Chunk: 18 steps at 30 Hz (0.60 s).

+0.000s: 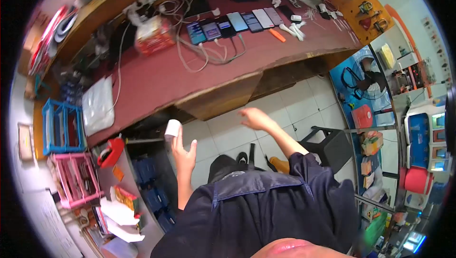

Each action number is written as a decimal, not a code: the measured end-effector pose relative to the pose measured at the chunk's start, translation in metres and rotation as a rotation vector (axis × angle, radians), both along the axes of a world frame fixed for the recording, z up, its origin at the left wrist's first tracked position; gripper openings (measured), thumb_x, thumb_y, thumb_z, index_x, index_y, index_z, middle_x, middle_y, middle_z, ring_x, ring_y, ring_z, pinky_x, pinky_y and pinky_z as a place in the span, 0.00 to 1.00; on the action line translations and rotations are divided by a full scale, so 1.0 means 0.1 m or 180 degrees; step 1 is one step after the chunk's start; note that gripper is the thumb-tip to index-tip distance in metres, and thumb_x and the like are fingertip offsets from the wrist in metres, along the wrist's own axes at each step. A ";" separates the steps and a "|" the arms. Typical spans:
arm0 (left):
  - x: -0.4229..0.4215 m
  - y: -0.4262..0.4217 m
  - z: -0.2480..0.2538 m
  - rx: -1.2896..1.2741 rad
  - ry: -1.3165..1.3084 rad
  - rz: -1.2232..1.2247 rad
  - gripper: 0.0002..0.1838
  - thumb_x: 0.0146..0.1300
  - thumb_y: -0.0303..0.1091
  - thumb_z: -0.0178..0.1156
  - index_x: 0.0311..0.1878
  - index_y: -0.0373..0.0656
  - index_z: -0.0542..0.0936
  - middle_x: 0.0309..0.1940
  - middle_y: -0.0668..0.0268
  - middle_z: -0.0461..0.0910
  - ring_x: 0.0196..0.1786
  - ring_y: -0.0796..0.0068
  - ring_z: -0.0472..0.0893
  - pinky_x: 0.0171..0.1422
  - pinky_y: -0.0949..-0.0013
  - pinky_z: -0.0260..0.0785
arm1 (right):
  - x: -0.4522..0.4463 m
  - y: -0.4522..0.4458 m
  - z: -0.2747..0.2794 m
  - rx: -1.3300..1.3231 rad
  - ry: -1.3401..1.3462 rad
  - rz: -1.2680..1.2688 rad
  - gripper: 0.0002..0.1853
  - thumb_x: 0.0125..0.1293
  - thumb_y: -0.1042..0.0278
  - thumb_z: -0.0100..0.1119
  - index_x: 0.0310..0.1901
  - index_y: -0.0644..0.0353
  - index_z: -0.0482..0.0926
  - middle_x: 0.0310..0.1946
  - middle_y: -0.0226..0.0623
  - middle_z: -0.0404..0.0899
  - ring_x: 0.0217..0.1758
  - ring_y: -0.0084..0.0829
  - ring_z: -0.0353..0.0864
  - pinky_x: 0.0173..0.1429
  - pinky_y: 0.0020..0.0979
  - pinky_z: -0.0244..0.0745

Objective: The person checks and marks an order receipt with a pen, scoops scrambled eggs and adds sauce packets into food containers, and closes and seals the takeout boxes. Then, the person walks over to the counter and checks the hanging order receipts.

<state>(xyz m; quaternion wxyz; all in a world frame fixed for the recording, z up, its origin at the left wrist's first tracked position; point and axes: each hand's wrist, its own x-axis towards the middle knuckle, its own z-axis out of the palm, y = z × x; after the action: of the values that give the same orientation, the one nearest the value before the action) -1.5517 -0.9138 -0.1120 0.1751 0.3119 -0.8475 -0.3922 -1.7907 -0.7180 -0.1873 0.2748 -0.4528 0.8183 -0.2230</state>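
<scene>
My left hand (183, 156) is raised in front of the desk, its thumb apart from the fingers. At its fingertips is a small white roll (173, 128), which looks like a paper roll; how the fingers grip it is partly hidden. My right hand (256, 118) reaches forward over the tiled floor with bent, loosely spread fingers and nothing visible in them. Beyond both hands, a row of several phones (236, 21) lies on the dark red desk (156, 84), some with cables attached. An orange tool (277, 35) lies by white crumpled pieces (293, 31).
A black stool (335, 146) stands on the right, near a fan (370, 76). A red tape dispenser (111, 152) sits at the left beside blue (50, 137) and pink racks (71, 201). A clear plastic bag (99, 106) lies on the desk's left end, and a red-and-white package (153, 37) farther back.
</scene>
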 end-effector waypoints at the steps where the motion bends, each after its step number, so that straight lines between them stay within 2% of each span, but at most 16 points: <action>1: -0.27 -0.09 -0.25 -0.0350 -0.0198 0.0132 0.38 0.54 0.33 0.64 0.68 0.37 0.60 0.64 0.47 0.62 0.69 0.47 0.57 0.73 0.54 0.46 | -0.41 0.03 -0.07 -0.0206 0.0158 -0.0196 0.23 0.55 0.64 0.62 0.54 0.62 0.74 0.46 0.52 0.78 0.51 0.50 0.76 0.56 0.43 0.71; 3: -0.74 -0.34 -0.91 -0.0898 -0.0735 0.0417 0.46 0.56 0.41 0.64 0.72 0.35 0.49 0.72 0.46 0.47 0.74 0.38 0.40 0.75 0.46 0.32 | -1.25 0.00 -0.19 -0.0713 0.0309 -0.0528 0.21 0.56 0.67 0.60 0.52 0.62 0.75 0.43 0.52 0.78 0.50 0.51 0.74 0.55 0.44 0.71; 4: -1.01 -0.48 -1.20 -0.1040 -0.0985 0.0559 0.44 0.60 0.45 0.60 0.72 0.35 0.48 0.72 0.46 0.44 0.73 0.36 0.40 0.75 0.44 0.32 | -1.65 -0.06 -0.22 -0.0862 0.0660 -0.0615 0.20 0.57 0.67 0.59 0.52 0.62 0.75 0.42 0.53 0.77 0.49 0.52 0.74 0.54 0.45 0.70; 5: -1.31 -0.62 -1.48 -0.1256 -0.0817 0.0694 0.43 0.62 0.47 0.57 0.72 0.35 0.49 0.72 0.47 0.45 0.73 0.37 0.41 0.74 0.45 0.33 | -2.06 -0.11 -0.29 -0.0437 0.0441 -0.0987 0.19 0.58 0.69 0.59 0.51 0.65 0.75 0.46 0.52 0.78 0.53 0.49 0.74 0.57 0.42 0.68; 6: -1.61 -0.74 -1.69 -0.1470 -0.0659 0.0833 0.41 0.64 0.48 0.54 0.71 0.35 0.50 0.72 0.49 0.47 0.73 0.38 0.42 0.74 0.45 0.34 | -2.49 -0.17 -0.27 -0.0413 0.0758 -0.1042 0.16 0.59 0.69 0.57 0.49 0.65 0.76 0.46 0.53 0.78 0.52 0.51 0.74 0.57 0.43 0.69; 7: -1.90 -0.82 -1.81 -0.1614 -0.1250 0.1063 0.39 0.64 0.49 0.53 0.71 0.35 0.52 0.72 0.50 0.49 0.73 0.40 0.45 0.74 0.45 0.37 | -2.91 -0.24 -0.28 -0.0707 0.0985 -0.1277 0.16 0.60 0.70 0.55 0.49 0.65 0.76 0.46 0.52 0.78 0.53 0.51 0.74 0.57 0.42 0.69; 8: -2.16 -0.87 -1.87 -0.1752 -0.1847 0.1283 0.38 0.65 0.49 0.51 0.70 0.35 0.54 0.72 0.52 0.52 0.72 0.42 0.48 0.73 0.46 0.40 | -3.36 -0.31 -0.28 -0.1086 0.1249 -0.1414 0.15 0.60 0.71 0.55 0.48 0.65 0.75 0.46 0.51 0.77 0.52 0.50 0.73 0.57 0.42 0.69; 9: -2.41 -0.76 -1.74 -0.2059 -0.2097 0.1824 0.36 0.66 0.50 0.49 0.69 0.36 0.57 0.70 0.55 0.57 0.70 0.46 0.55 0.71 0.47 0.44 | -3.80 -0.36 -0.32 -0.1446 0.1485 -0.1551 0.14 0.60 0.72 0.54 0.48 0.64 0.75 0.46 0.49 0.77 0.51 0.50 0.73 0.56 0.41 0.68; 10: -2.32 -0.82 -1.92 -0.2555 -0.1088 0.1641 0.34 0.66 0.49 0.49 0.68 0.34 0.59 0.70 0.52 0.58 0.70 0.47 0.57 0.72 0.47 0.43 | -4.25 -0.40 -0.34 -0.1414 0.1365 -0.1594 0.13 0.60 0.74 0.53 0.47 0.63 0.74 0.45 0.47 0.77 0.49 0.49 0.73 0.54 0.41 0.68; 11: -2.41 -0.84 -1.68 -0.2341 -0.1021 0.1295 0.35 0.67 0.48 0.48 0.69 0.31 0.58 0.70 0.49 0.55 0.73 0.48 0.53 0.74 0.49 0.39 | -4.57 -0.47 -0.27 -0.1304 0.1295 -0.1786 0.11 0.60 0.76 0.52 0.45 0.62 0.75 0.42 0.46 0.77 0.46 0.48 0.73 0.51 0.42 0.67; 12: -2.39 -0.82 -1.72 -0.2048 -0.1195 0.1417 0.36 0.68 0.49 0.46 0.69 0.30 0.55 0.71 0.47 0.52 0.74 0.47 0.49 0.75 0.50 0.35 | -4.92 -0.51 -0.34 -0.1527 0.1416 -0.1643 0.10 0.61 0.76 0.50 0.44 0.57 0.74 0.40 0.46 0.76 0.46 0.49 0.73 0.51 0.46 0.66; 13: -2.37 -0.84 -1.78 -0.2168 -0.1177 0.1431 0.36 0.69 0.48 0.44 0.70 0.30 0.53 0.72 0.47 0.50 0.74 0.47 0.47 0.75 0.50 0.33 | -5.14 -0.52 -0.41 -0.1416 0.1556 -0.1692 0.10 0.60 0.78 0.50 0.43 0.60 0.74 0.39 0.44 0.76 0.46 0.47 0.73 0.51 0.43 0.66; 14: -2.44 -0.83 -1.71 -0.2127 -0.1206 0.1358 0.35 0.70 0.49 0.42 0.70 0.31 0.52 0.72 0.46 0.49 0.74 0.47 0.46 0.75 0.50 0.34 | -5.33 -0.56 -0.42 -0.1311 0.1683 -0.1714 0.09 0.60 0.80 0.50 0.43 0.62 0.75 0.38 0.42 0.77 0.46 0.45 0.72 0.50 0.40 0.66; 16: -2.46 -0.83 -1.72 -0.2061 -0.1555 0.1374 0.36 0.70 0.51 0.38 0.70 0.31 0.52 0.72 0.46 0.49 0.74 0.47 0.46 0.75 0.49 0.35 | -5.54 -0.61 -0.50 -0.1426 0.1614 -0.1538 0.09 0.62 0.79 0.49 0.43 0.62 0.75 0.38 0.41 0.78 0.45 0.44 0.72 0.49 0.41 0.66; 18: -2.50 -0.84 -1.68 -0.2067 -0.1642 0.1254 0.36 0.71 0.52 0.36 0.70 0.31 0.52 0.72 0.46 0.49 0.74 0.46 0.47 0.74 0.49 0.35 | -5.55 -0.63 -0.44 -0.1116 0.1676 -0.1362 0.07 0.62 0.78 0.48 0.41 0.62 0.75 0.38 0.41 0.77 0.43 0.44 0.72 0.47 0.40 0.66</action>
<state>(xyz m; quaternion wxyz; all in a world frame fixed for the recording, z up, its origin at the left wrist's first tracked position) -1.8020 -0.9981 -0.2799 0.1183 0.4835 -0.8669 0.0249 -2.3454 -0.7815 -0.2309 -0.0793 -0.3537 0.8864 -0.2880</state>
